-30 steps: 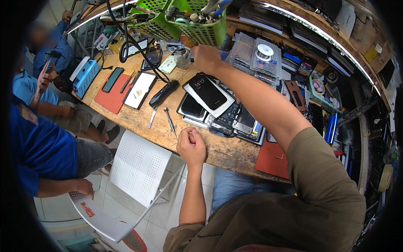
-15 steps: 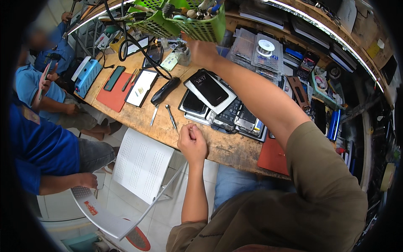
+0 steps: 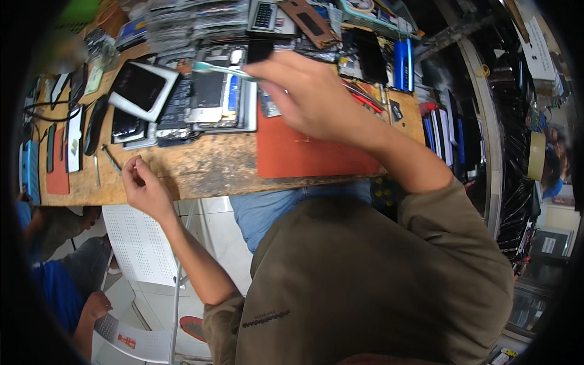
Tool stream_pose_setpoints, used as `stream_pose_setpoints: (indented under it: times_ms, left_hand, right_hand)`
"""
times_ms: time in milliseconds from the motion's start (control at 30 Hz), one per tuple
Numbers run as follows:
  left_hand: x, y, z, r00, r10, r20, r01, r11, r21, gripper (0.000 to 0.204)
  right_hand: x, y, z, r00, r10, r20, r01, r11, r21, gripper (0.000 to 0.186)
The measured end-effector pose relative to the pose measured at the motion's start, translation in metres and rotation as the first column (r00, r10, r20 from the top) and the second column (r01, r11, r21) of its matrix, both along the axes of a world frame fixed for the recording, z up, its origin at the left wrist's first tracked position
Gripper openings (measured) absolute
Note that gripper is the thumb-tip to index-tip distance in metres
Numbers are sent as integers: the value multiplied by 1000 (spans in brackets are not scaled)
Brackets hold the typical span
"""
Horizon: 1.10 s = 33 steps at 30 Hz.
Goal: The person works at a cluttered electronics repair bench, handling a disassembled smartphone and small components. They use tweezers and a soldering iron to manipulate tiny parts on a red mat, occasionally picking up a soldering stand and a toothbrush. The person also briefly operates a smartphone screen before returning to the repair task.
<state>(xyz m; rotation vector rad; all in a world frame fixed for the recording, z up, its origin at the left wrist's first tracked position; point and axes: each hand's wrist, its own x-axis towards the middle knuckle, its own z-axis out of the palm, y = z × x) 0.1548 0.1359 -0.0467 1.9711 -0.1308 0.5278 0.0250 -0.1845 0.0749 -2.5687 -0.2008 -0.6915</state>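
My right hand [image 3: 310, 94] is closed round a teal toothbrush [image 3: 226, 70], held over the stacked phone parts [image 3: 210, 97] with its head toward the left. Below that hand lies an orange-red mat [image 3: 316, 152] on the wooden bench [image 3: 207, 167]. My left hand [image 3: 145, 185] hovers at the bench's front edge, thumb and fingers pinched together. Whatever may be in that pinch is too small to make out. Just beyond it rests a slim metal tool [image 3: 111, 158]. A dark-screened phone on a white box [image 3: 165, 91] lies farther back.
A black-handled tool [image 3: 94, 125] and a white tray [image 3: 74, 143] lie at the left. Pliers with red handles [image 3: 365, 100] and a blue cylinder [image 3: 403, 66] are at the right. A white perforated chair [image 3: 137, 243] stands before the bench, near a person in blue [image 3: 58, 298].
The view has swung right. My right hand has come back from the green baskets and now holds the toothbrush over the phone parts. My left hand remains near the bench's front edge.
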Motion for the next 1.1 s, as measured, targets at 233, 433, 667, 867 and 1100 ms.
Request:
stream_pose_setpoints:
  times_ms: [233,433,667,867,1100]
  left_hand:
    - [-149,-89,37,801,-598,-7,553,736,391,20]
    - [-166,-144,40,735,-674,75,477,593,649,32]
    - [-168,-149,41,758,-651,30,413,514,752,34]
    - [-168,-153,44,762,-647,30,398,504,767,31]
    - [-166,-154,44,748,-663,26,412,495,765,32]
  right_hand:
    - [-161,-35,-16,930,-194,-313,213,977,29,38]
    - [-175,-38,-40,935,-150,-322,196,974,113,34]
    - [-163,-43,-39,928,-86,-362,107,994,37,28]
    - [-160,-52,-36,929,-60,-364,83,995,49,31]
    - [-159,-54,-37,952,-87,-295,92,996,4,33]
